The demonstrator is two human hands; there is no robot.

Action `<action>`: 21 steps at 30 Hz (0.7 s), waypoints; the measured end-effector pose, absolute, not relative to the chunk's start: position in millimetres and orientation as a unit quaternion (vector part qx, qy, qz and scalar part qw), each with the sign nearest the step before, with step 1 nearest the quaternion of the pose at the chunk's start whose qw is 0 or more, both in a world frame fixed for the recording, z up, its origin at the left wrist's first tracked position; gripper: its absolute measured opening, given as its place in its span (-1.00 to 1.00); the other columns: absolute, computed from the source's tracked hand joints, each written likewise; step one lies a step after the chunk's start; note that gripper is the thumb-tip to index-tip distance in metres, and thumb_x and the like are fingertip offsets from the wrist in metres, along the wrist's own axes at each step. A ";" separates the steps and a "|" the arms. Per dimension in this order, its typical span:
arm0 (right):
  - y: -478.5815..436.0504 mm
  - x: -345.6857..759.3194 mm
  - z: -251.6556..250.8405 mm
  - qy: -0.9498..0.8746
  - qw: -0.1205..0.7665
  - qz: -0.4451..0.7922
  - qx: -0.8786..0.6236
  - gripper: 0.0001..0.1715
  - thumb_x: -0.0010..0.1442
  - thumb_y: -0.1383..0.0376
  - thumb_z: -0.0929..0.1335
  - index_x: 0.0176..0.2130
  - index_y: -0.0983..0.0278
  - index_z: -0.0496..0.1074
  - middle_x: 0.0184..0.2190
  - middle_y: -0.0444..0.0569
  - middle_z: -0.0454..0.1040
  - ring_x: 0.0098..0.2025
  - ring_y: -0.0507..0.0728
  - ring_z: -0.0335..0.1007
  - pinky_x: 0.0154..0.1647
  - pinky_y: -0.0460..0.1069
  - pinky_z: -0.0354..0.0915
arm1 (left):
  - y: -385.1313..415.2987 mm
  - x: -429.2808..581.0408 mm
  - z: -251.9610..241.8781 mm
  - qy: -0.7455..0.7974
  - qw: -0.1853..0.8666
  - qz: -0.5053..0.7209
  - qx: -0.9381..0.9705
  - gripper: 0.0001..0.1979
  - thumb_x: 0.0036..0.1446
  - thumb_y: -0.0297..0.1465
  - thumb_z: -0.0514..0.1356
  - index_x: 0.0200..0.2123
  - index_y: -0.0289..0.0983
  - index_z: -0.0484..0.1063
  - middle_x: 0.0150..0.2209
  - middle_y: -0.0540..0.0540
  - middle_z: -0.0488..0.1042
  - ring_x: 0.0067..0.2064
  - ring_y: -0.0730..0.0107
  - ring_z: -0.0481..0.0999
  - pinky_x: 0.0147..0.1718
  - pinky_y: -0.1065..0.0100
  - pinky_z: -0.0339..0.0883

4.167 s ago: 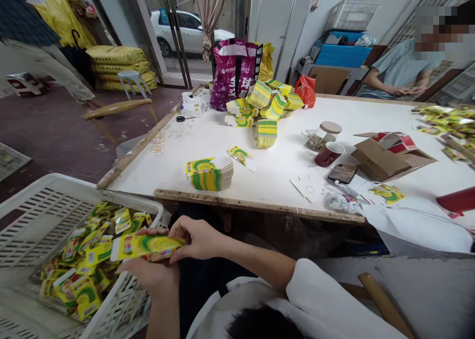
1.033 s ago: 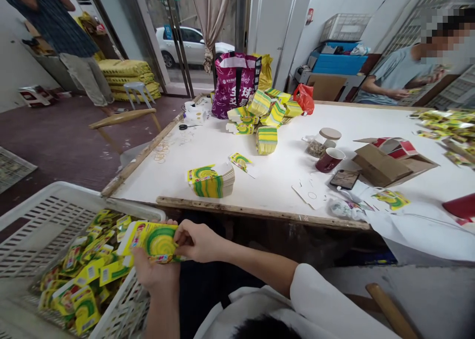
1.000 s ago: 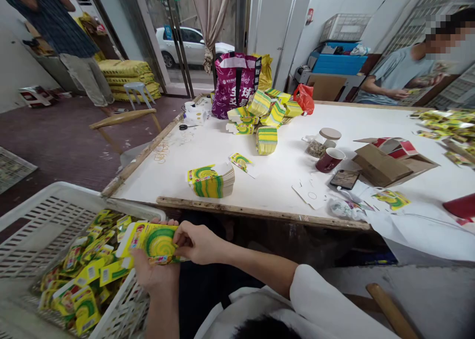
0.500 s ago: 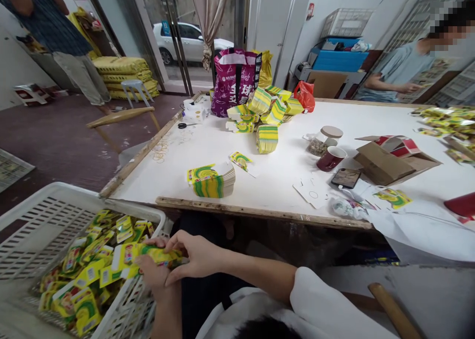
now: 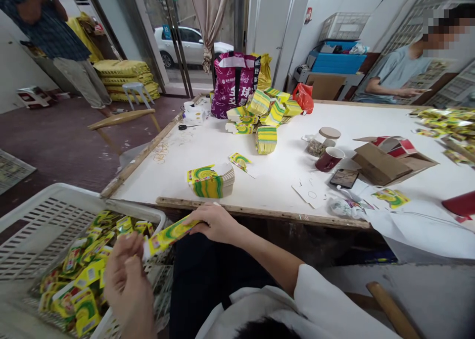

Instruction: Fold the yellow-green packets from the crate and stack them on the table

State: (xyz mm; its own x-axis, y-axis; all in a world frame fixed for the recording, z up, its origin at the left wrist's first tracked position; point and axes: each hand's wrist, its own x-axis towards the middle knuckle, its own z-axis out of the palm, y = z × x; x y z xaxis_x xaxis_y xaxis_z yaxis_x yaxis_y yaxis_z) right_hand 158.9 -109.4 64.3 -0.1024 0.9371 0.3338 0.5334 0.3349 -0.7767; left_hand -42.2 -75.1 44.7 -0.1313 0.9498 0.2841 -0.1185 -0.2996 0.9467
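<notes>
My right hand (image 5: pixel 215 223) is closed on one end of a folded yellow-and-green carton (image 5: pixel 168 234), held just below the table's front edge. The carton slants down to the left, towards the white plastic crate (image 5: pixel 44 215). My left hand (image 5: pixel 125 275) hovers over the crate's near rim with its fingers loosely apart; its fingertips are close to the carton's lower end but do not grip it. The crate holds several similar yellow-green cartons (image 5: pixel 79 274). A stack of flat cartons (image 5: pixel 211 179) lies on the table in front of me.
The white table (image 5: pixel 282 166) carries bundled cartons (image 5: pixel 266 115), a purple bag (image 5: pixel 234 81), a red mug (image 5: pixel 328 159), a phone (image 5: pixel 344 178) and a cardboard box (image 5: pixel 382 162). A person sits at the far right corner, another stands at the back left. A wooden chair (image 5: pixel 122 119) stands left.
My left hand has let go of the carton and dropped back over the crate. My right hand has lifted the carton up towards the table edge.
</notes>
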 end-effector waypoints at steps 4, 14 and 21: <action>-120.0 155.1 76.6 -0.843 0.254 0.089 -0.466 -0.83 0.26 0.41 0.37 -0.18 0.22 0.55 -0.22 -0.03 0.58 -0.04 0.16 0.38 0.08 0.07 0.17 | -69.6 -58.3 51.7 0.405 0.356 0.475 0.696 0.02 -0.33 -0.09 0.50 0.25 -0.16 0.25 0.21 -0.22 0.37 0.26 -0.20 0.31 0.30 -0.17 0.09; -121.4 131.4 64.0 -0.512 0.597 0.367 -0.497 0.03 0.09 -0.06 0.49 0.33 0.26 0.10 0.21 0.20 0.31 0.24 0.27 0.24 0.27 0.16 0.18 | -88.1 -26.3 31.4 0.395 0.265 0.361 0.802 -0.41 0.12 -0.13 0.22 0.16 -0.22 0.23 0.00 -0.24 0.49 0.01 -0.01 0.53 -0.03 0.05 0.44; -107.3 125.4 42.2 -0.440 0.539 0.623 -0.357 -0.09 0.03 -0.25 0.42 0.14 0.27 0.41 -0.08 0.00 0.47 -0.03 0.13 0.38 0.16 0.07 0.25 | -89.0 -21.7 21.6 0.360 0.175 0.402 0.823 -0.31 0.13 -0.20 0.25 0.27 -0.23 0.13 0.15 -0.31 0.36 0.12 -0.04 0.45 0.00 0.04 0.43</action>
